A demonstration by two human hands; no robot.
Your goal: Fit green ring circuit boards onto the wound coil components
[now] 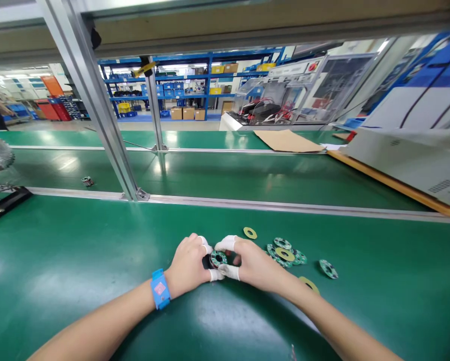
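Note:
A ring-shaped green circuit board [219, 257] sits on top of a small dark round part, possibly a motor stator, between my two hands. My left hand [189, 263], with white finger cots and a blue wrist strap [160, 289], is closed around the part's left side. From the right, the covered thumb and fingertip of my right hand [249, 260] grip the board's edge. Fingers hide most of the part below. To the right lies a cluster of ring-shaped boards [282, 243] with a yellow ring [285, 254] on it. Another board [328, 269] lies apart, farther right.
One yellow ring [250, 232] lies beyond my right hand; another [309, 285] is partly behind my right forearm. A metal rail [247, 205] and an upright post [93, 100] border the green work surface. A small wound part [87, 181] stands on the belt behind.

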